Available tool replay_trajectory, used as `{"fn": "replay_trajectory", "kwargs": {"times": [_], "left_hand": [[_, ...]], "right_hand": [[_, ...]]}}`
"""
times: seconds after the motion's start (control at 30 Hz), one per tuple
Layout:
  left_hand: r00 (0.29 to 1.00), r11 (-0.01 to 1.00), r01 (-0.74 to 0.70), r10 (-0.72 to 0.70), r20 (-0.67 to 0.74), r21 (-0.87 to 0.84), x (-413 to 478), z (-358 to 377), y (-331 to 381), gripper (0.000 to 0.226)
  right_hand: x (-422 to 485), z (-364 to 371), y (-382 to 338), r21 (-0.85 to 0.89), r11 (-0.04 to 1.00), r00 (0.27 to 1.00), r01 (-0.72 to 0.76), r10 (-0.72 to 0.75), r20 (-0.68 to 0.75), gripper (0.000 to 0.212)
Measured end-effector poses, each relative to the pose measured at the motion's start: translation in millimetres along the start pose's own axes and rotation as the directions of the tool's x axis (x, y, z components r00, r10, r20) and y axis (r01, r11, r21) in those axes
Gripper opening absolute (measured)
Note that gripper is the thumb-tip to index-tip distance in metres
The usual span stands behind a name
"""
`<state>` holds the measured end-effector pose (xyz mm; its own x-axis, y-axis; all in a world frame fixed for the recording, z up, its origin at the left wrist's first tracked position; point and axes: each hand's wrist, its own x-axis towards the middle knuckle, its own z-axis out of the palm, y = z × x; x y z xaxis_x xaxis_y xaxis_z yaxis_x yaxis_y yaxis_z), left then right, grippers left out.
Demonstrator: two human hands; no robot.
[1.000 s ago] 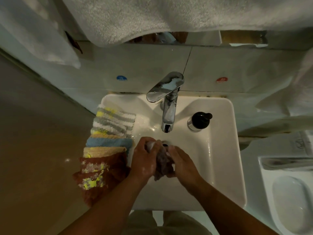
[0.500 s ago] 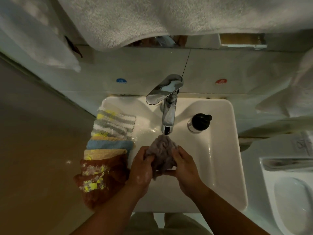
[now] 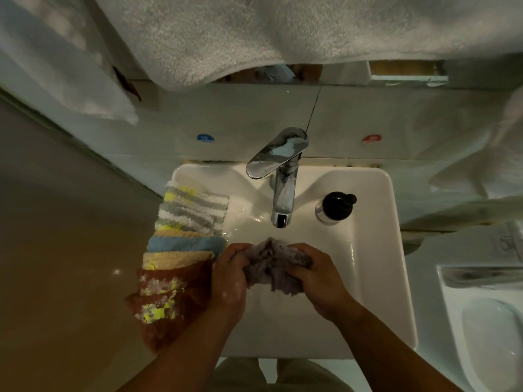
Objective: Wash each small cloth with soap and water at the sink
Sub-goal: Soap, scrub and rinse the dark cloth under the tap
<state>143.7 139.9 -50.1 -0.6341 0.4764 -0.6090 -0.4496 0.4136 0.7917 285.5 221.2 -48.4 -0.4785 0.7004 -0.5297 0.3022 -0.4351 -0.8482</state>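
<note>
A wet, bunched purple-grey cloth is held over the white sink basin, just below the chrome tap. My left hand grips its left side and my right hand grips its right side; both look soapy. No water stream is visible from the spout. A row of small cloths lies along the sink's left rim: striped grey, white and yellow, blue, tan, and brown with pale and yellow patches.
A soap pump bottle with a black top stands right of the tap. A large white towel hangs above, another at the left. A toilet sits to the right. Blue and red stickers mark the wall.
The cloth went from squeezed between my hands to raised toward the spout, then dropped slightly and spread wider as my hands moved apart.
</note>
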Motion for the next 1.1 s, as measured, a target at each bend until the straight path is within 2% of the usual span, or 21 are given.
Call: {"fn": "replay_trajectory", "kwargs": {"times": [0.03,0.07,0.2,0.27,0.3,0.33,0.37,0.4,0.43,0.5,0.53,0.6,0.67,0.7,0.77,0.83,0.93,1.03,1.1], "left_hand": [[1.000,1.000,-0.006,0.006,-0.025,0.008,3.9,-3.9,-1.1,0.018],[0.999,0.999,-0.018,0.021,-0.050,0.044,7.8,-8.3,-2.5,0.017],[0.993,0.969,-0.061,0.084,-0.087,0.239,12.1,-12.8,-5.0,0.033],[0.993,0.963,-0.106,0.116,-0.027,0.249,7.8,-8.3,-7.8,0.033],[0.992,0.964,-0.123,0.120,0.025,0.237,3.8,-4.7,-8.7,0.030],[0.991,0.970,-0.126,0.111,0.082,0.209,0.0,-1.1,-10.4,0.024],[0.987,0.978,-0.104,0.079,0.139,0.182,-5.0,3.2,-10.6,0.015],[0.982,0.987,-0.066,0.038,0.187,0.147,-9.1,7.5,-13.7,0.012],[0.978,0.992,-0.012,-0.015,0.209,0.128,-14.1,12.1,-15.2,0.012],[0.979,0.987,0.075,-0.100,0.177,0.138,-20.7,18.3,-20.0,0.013],[0.980,0.984,0.109,-0.130,0.148,0.142,-21.8,19.5,-23.0,0.016],[0.980,0.982,0.148,-0.161,0.119,0.117,-26.2,19.4,-23.1,0.023],[0.988,0.987,0.135,-0.141,0.067,0.089,-28.6,17.9,-19.6,0.025],[0.990,0.991,0.122,-0.125,0.063,0.051,-30.8,17.4,-17.1,0.023],[0.990,0.999,0.051,-0.049,0.134,-0.014,-37.1,19.0,-11.5,0.011],[0.981,0.998,-0.051,0.046,0.187,0.026,-42.7,20.3,-7.7,0.008],[0.992,0.986,-0.107,0.097,0.086,0.129,-31.7,17.9,-7.9,0.010],[0.999,0.987,-0.037,0.039,-0.010,0.153,-17.6,12.9,-4.3,0.019],[0.999,0.993,-0.008,0.003,0.046,0.118,-27.8,17.8,-2.6,0.022]], "right_hand": [[0.5,-5.5,3.0,-0.049,0.999,0.999,0.001,0.001,0.035,0.027],[0.7,-11.2,3.3,-0.014,1.000,0.998,-0.019,0.020,0.053,0.030],[4.1,-20.7,6.9,0.326,0.935,0.990,-0.139,0.132,0.043,0.032],[10.8,-15.3,13.0,0.505,0.841,0.976,-0.196,0.219,0.014,0.023],[12.8,-9.1,14.1,0.545,0.818,0.973,-0.185,0.230,-0.013,0.030],[15.5,-2.0,16.4,0.553,0.814,0.969,-0.177,0.242,-0.045,0.045],[17.4,6.0,17.0,0.525,0.837,0.969,-0.155,0.232,-0.082,0.062],[17.3,14.4,15.6,0.479,0.870,0.972,-0.115,0.198,-0.126,0.067],[14.1,22.3,12.7,0.388,0.919,0.972,-0.061,0.143,-0.185,0.058],[4.6,34.1,11.1,0.162,0.985,0.956,0.057,-0.007,-0.294,0.017],[-2.5,37.8,10.9,0.020,0.991,0.946,0.133,-0.121,-0.301,0.010],[-12.4,39.8,15.5,-0.250,0.924,0.922,0.290,-0.339,-0.184,0.008],[-10.6,35.0,20.9,-0.457,0.814,0.904,0.359,-0.425,-0.046,0.006],[-6.9,32.3,21.6,-0.506,0.783,0.903,0.362,-0.430,-0.020,0.008],[0.1,26.8,14.7,-0.465,0.835,0.917,0.294,-0.383,-0.109,0.005],[6.1,25.1,7.2,-0.332,0.926,0.936,0.177,-0.263,-0.233,0.012],[-4.6,36.9,3.4,-0.199,0.973,0.967,0.113,-0.154,-0.202,0.021],[-28.8,53.9,2.9,-0.262,0.937,0.965,0.230,-0.254,-0.062,0.032],[-20.8,51.0,5.3,-0.337,0.896,0.939,0.290,-0.335,-0.081,0.027]]}}
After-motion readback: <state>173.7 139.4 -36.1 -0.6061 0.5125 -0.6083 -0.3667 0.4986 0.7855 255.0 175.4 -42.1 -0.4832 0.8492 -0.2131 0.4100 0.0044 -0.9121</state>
